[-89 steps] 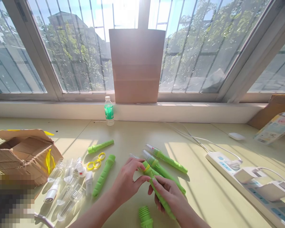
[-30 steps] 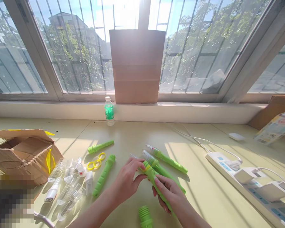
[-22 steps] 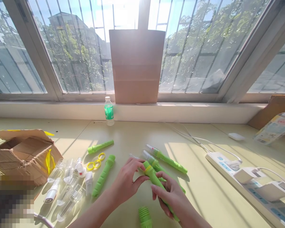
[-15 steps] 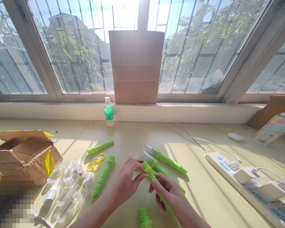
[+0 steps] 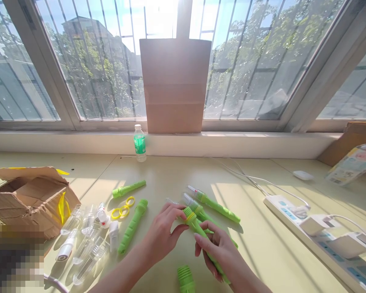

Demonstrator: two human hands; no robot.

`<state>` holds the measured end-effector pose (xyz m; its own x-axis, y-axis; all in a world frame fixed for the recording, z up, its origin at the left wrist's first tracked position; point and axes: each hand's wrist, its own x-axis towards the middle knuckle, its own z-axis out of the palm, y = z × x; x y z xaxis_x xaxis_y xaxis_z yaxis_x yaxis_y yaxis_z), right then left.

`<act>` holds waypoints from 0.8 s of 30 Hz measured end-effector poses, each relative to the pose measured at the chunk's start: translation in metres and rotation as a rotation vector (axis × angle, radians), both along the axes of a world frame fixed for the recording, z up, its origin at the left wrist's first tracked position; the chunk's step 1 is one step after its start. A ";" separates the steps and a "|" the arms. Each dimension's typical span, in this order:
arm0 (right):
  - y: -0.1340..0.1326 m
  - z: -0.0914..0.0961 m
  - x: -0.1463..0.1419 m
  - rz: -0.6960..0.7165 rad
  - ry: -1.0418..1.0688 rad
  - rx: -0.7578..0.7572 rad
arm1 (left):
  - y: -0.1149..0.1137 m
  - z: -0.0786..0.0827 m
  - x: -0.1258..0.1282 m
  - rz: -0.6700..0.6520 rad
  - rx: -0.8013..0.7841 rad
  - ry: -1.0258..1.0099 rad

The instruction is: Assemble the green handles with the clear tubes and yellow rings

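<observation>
My right hand (image 5: 221, 254) is wrapped round a green plastic handle (image 5: 197, 228) with a yellow ring near its threaded top. My left hand (image 5: 163, 234) pinches the top end of that same handle, where a clear part sticks out under the fingers. Just behind lie two assembled green handles with clear tips (image 5: 215, 203). Two bare green handles (image 5: 132, 226) lie to the left, with yellow rings (image 5: 123, 207) between them. Several clear plastic tips (image 5: 85, 236) sit further left.
An open cardboard box (image 5: 27, 199) stands at the left. A water bottle (image 5: 139, 143) and a brown cardboard sheet (image 5: 175, 85) are by the window sill. A white power strip (image 5: 317, 232) with plugs and cables lies at the right. A short green threaded piece (image 5: 185, 278) lies near the bottom edge.
My right hand has shifted its grip back and forth along the green handle, turning it slightly. My left hand stays pinched on its top end. Everything on the table is unmoved.
</observation>
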<state>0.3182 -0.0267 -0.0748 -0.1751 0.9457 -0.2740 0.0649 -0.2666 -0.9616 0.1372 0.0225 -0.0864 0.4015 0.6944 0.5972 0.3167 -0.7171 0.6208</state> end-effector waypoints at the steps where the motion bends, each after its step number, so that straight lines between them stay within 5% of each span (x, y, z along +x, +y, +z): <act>1: 0.001 0.000 0.000 -0.002 0.007 0.021 | 0.000 0.001 0.000 0.004 -0.001 -0.003; 5: 0.002 0.000 -0.001 0.044 -0.004 0.087 | -0.001 0.003 0.000 0.025 0.006 0.033; 14: -0.001 0.000 -0.002 -0.004 0.009 -0.046 | -0.001 0.002 -0.002 -0.008 -0.012 0.040; 24: 0.001 0.002 0.000 0.028 0.032 0.089 | 0.000 0.001 -0.003 -0.006 -0.009 0.055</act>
<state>0.3186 -0.0257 -0.0726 -0.2094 0.9606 -0.1829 0.0404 -0.1783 -0.9831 0.1343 0.0227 -0.0859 0.4375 0.6970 0.5681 0.3460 -0.7136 0.6091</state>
